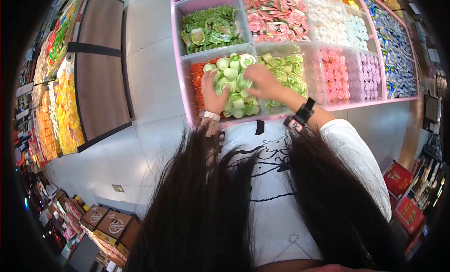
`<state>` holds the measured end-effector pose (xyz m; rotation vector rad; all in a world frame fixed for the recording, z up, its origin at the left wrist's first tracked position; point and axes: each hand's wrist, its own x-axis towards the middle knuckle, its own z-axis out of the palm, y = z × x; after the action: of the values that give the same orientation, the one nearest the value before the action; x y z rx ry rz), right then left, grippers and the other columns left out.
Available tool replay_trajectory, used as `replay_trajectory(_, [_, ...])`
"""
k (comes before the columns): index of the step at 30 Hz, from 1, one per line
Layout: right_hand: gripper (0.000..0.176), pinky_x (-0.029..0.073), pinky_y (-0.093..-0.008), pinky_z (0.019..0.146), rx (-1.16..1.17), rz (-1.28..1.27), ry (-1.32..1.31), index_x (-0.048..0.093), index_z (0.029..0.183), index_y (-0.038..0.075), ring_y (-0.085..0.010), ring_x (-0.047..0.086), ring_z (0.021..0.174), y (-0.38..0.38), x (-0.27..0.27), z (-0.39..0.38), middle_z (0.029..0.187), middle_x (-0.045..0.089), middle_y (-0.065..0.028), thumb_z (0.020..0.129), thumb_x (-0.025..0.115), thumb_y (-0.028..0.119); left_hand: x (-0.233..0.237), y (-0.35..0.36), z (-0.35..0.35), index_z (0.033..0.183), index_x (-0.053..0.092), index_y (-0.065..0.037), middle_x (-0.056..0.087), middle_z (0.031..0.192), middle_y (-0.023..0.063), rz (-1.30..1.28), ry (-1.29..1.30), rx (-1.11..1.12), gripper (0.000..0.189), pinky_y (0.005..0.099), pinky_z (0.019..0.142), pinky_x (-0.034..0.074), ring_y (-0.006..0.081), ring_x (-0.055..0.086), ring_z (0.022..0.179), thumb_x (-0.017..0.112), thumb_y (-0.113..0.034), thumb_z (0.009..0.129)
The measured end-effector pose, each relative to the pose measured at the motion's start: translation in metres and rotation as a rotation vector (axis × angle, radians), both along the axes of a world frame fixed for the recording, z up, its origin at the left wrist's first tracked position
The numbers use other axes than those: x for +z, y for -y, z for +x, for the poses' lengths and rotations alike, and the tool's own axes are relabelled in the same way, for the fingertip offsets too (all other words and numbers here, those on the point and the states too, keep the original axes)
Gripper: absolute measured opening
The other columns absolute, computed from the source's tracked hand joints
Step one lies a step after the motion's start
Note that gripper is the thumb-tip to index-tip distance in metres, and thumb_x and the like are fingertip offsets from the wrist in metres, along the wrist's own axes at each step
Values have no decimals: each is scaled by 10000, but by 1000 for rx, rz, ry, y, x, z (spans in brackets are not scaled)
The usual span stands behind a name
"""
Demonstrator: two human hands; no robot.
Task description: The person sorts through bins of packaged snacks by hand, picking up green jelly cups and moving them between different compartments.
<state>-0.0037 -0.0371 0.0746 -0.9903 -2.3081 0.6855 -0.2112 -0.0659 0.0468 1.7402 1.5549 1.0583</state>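
Note:
Pale green cups (230, 73) are heaped in a clear compartment of the pink-edged display bin, beside red-orange packets (198, 95). My left hand (214, 93) rests at the left side of the heap, its fingers apart and touching the cups. At the heap's upper right is my right hand (262, 82), slightly blurred, with its fingers bent over the cups. Whether a cup is between those fingers is unclear. More green cups (286, 71) fill the neighbouring compartment to the right.
Compartments hold green packets (211, 29), pink packets (276, 19), white cups (326, 19), pink cups (334, 75), purple cups (370, 70) and blue packets (393, 47). A brown-panelled stand (101, 94) is at the left. Cartons (112, 223) stand at the lower left, red boxes (398, 178) at the lower right.

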Motion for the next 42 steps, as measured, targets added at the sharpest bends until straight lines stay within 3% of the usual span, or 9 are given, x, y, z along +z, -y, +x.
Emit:
replay_trajectory(6, [314, 367, -417, 875, 8, 20, -1, 505, 917, 58, -330, 435, 1029, 36, -8, 7, 1015, 499, -146, 641, 633, 134, 0, 9, 11, 1119, 462, -21, 396, 1177, 186, 13, -46, 15, 507, 399, 952, 287, 329, 371, 1114, 643, -103, 654])
replay_trajectory(12, [352, 342, -427, 875, -846, 134, 49, 483, 968, 36, -346, 433, 1014, 55, -25, 110, 1063, 471, -163, 649, 609, 111, 23, -4, 65, 1027, 505, -18, 489, 1018, 177, 149, -105, -176, 367, 376, 803, 397, 319, 475, 947, 591, -71, 674])
replay_trajectory(16, [481, 337, -432, 877, -1062, 78, 280, 435, 1072, 33, -342, 430, 1010, 63, -37, 184, 1058, 472, -177, 645, 629, 136, 17, -17, 130, 842, 591, 8, 586, 718, 93, -256, 106, -506, 168, 272, 530, 454, 190, 560, 558, 605, -83, 701])
replay_trajectory(19, [515, 341, -429, 881, -1014, -139, 300, 429, 1095, 26, -342, 430, 1018, 62, -61, 210, 1068, 470, -184, 642, 637, 157, -1, -34, 182, 884, 591, -11, 602, 739, 40, -1011, 179, -653, 177, 214, 507, 456, 99, 550, 565, 600, -132, 755])
replay_trajectory(22, [450, 352, -425, 876, -945, -160, 231, 449, 1074, 16, -352, 434, 1012, 59, -80, 212, 1066, 471, -187, 671, 601, 147, -41, -47, 235, 858, 600, -15, 602, 704, 34, -1279, 187, -432, 185, 211, 454, 447, 85, 544, 530, 598, -178, 770])
replay_trajectory(26, [385, 361, -428, 856, -899, -131, 163, 460, 1051, 19, -358, 436, 996, 62, -71, 208, 1046, 470, -189, 694, 566, 116, -87, -48, 284, 701, 609, 20, 588, 571, 74, -1112, -5, -198, 220, 254, 374, 393, 127, 519, 426, 614, -192, 757])
replay_trajectory(30, [369, 370, -427, 839, -909, -206, 82, 457, 1038, 12, -352, 440, 985, 60, -66, 207, 1023, 470, -186, 699, 564, 112, -123, -43, 304, 598, 606, 11, 591, 558, 104, -1094, -111, 24, 242, 274, 417, 423, 153, 546, 440, 598, -173, 754])
replay_trajectory(34, [377, 376, -424, 829, -873, -101, 21, 456, 1045, 20, -352, 456, 978, 61, -74, 209, 1064, 462, -188, 695, 572, 93, -119, -47, 310, 744, 646, -4, 628, 773, 189, -970, -430, 22, 212, 342, 665, 482, 302, 620, 786, 601, -198, 671])
replay_trajectory(42, [407, 387, -429, 814, -820, -183, -15, 439, 1063, 11, -367, 463, 977, 60, -75, 213, 1076, 457, -195, 682, 573, 61, -110, -55, 299, 817, 629, 24, 617, 874, 203, -996, -471, -63, 249, 348, 695, 478, 296, 607, 855, 611, -183, 680])
